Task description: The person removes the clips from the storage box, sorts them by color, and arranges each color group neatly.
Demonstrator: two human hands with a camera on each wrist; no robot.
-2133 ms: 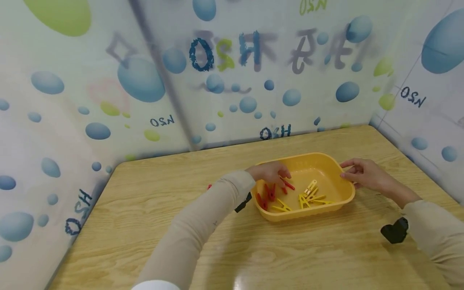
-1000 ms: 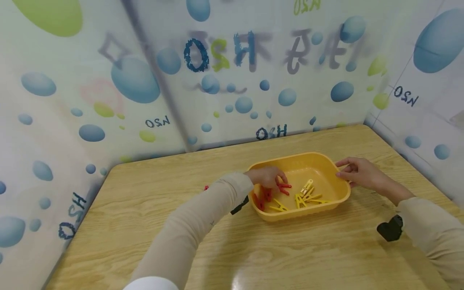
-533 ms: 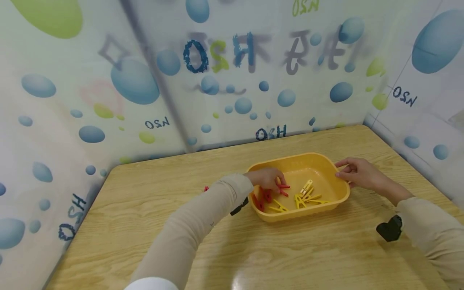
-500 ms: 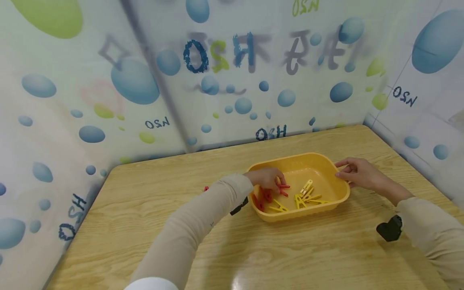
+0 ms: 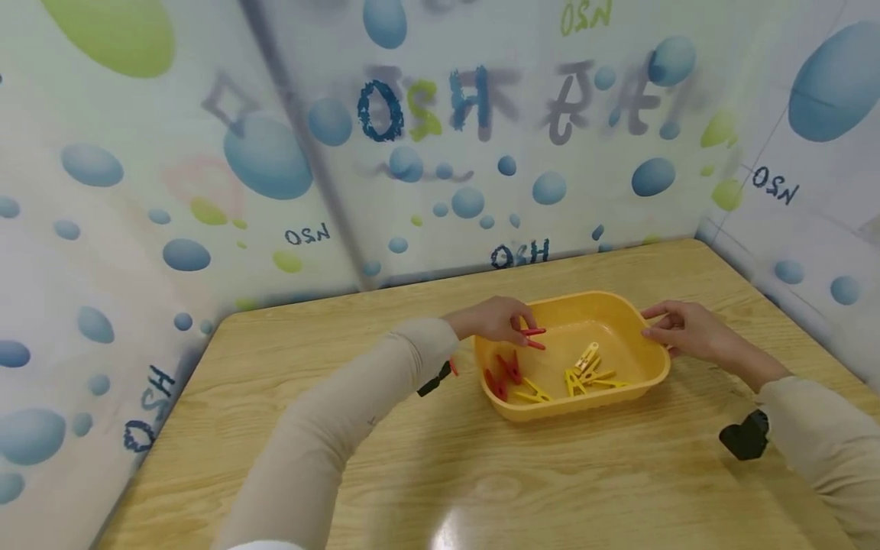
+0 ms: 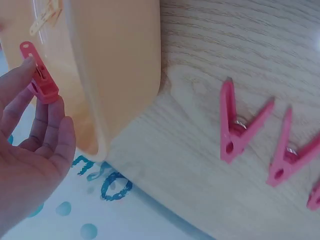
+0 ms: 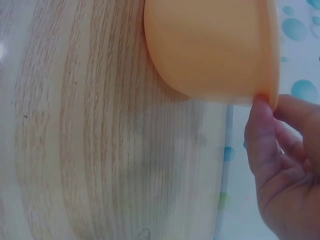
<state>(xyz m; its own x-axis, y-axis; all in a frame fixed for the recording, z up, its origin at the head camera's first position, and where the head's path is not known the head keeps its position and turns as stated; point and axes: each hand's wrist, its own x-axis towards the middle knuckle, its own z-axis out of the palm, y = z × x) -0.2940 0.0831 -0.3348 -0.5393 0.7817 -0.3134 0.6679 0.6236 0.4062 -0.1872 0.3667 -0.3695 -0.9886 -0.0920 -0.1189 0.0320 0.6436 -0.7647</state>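
Note:
My left hand (image 5: 496, 318) pinches a red clothespin (image 6: 45, 80) between thumb and fingers, over the left end of a yellow plastic basin (image 5: 584, 401). In the left wrist view the clothespin stands above the basin's rim. My right hand (image 5: 697, 336) grips the basin's right end; in the right wrist view its thumb and fingers hold the corner of the rim. Inside the basin lie two red clothespins (image 5: 510, 370) at the left and several yellow clothespins (image 5: 590, 374) toward the middle and front.
The basin stands on a wood-grain table (image 5: 330, 473). To its left, partly behind my left forearm, several red clothespins (image 6: 234, 135) lie in a row on the tabletop. A printed wall sheet (image 5: 440, 229) with blue and green bubbles borders the table's far edge.
My left hand was low among the red clothespins in the basin; it has risen and drawn back slightly left, lifting one red clothespin. My right hand keeps its grip on the rim.

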